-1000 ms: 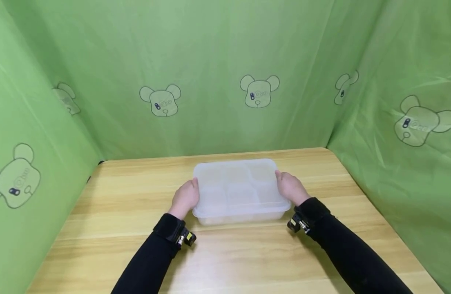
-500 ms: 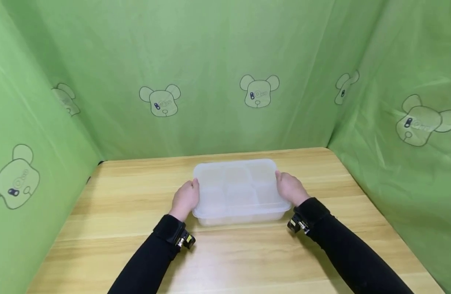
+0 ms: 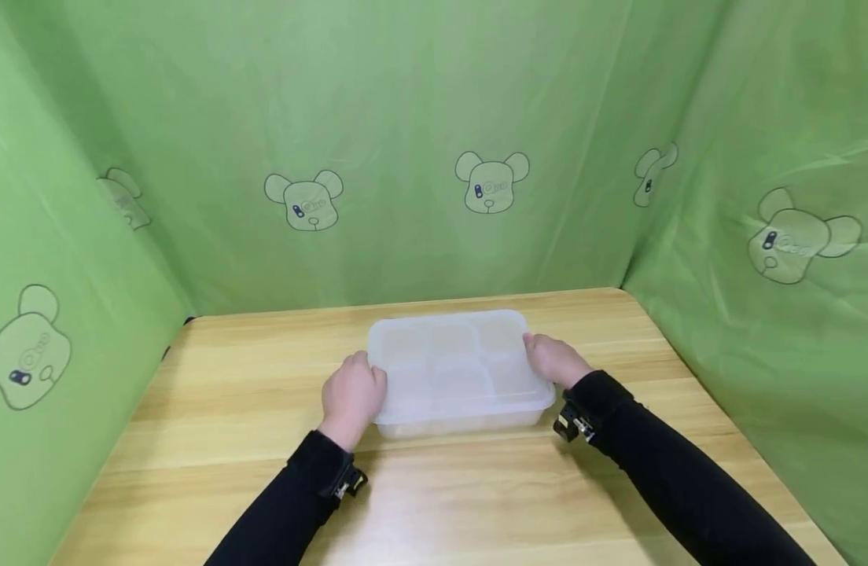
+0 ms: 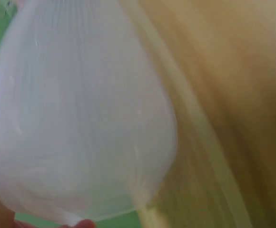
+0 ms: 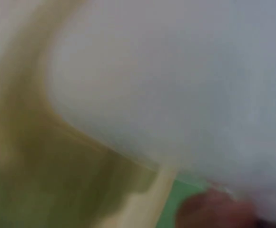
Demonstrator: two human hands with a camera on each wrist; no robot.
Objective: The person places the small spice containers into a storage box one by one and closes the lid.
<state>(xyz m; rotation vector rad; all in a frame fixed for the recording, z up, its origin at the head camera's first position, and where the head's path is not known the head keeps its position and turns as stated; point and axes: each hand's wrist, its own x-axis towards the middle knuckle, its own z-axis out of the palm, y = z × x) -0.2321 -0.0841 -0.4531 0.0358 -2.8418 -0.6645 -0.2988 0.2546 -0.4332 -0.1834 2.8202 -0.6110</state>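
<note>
A translucent plastic food container sits on the table under a frosted lid, through which compartment dividers show faintly. At its left side my left hand grips the edge, thumb along the lid's rim. My right hand holds the opposite edge, its thumb at the rim and the other fingers mostly hidden. The left wrist view has the container filling its left half, with a fingertip at the bottom. In the blurred right wrist view, fingers touch the container's lower edge.
The wood-grain table reaches back to a green curtain printed with bear heads. Green curtains also hang along the left and right sides. A small camera is strapped to each black-sleeved wrist.
My left hand has turned and come slightly nearer, its knuckles now more on top at the container's left edge. The right hand keeps its hold. The head view has shifted a little.
</note>
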